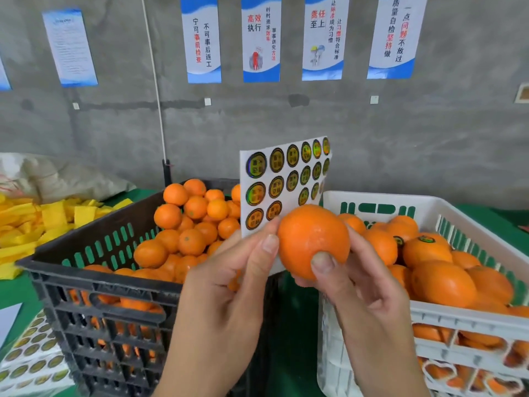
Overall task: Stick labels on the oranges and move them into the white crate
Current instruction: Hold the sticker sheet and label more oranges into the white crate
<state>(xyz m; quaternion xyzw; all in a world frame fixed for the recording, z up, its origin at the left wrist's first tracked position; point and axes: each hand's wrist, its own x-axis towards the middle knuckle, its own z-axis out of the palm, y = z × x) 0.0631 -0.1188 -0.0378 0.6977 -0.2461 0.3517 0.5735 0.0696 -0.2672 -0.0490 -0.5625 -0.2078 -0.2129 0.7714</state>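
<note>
Both black crate (94, 277) and white crate (469, 313) hold oranges (194, 224).

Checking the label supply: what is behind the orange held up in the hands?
A label sheet stands behind the orange, its rows of round stickers visible above; the orange covers the sheet's lower right part.

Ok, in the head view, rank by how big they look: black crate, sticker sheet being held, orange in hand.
1. black crate
2. sticker sheet
3. orange
The sheet and orange are nearer the camera, so true sizes are unsure.
</note>
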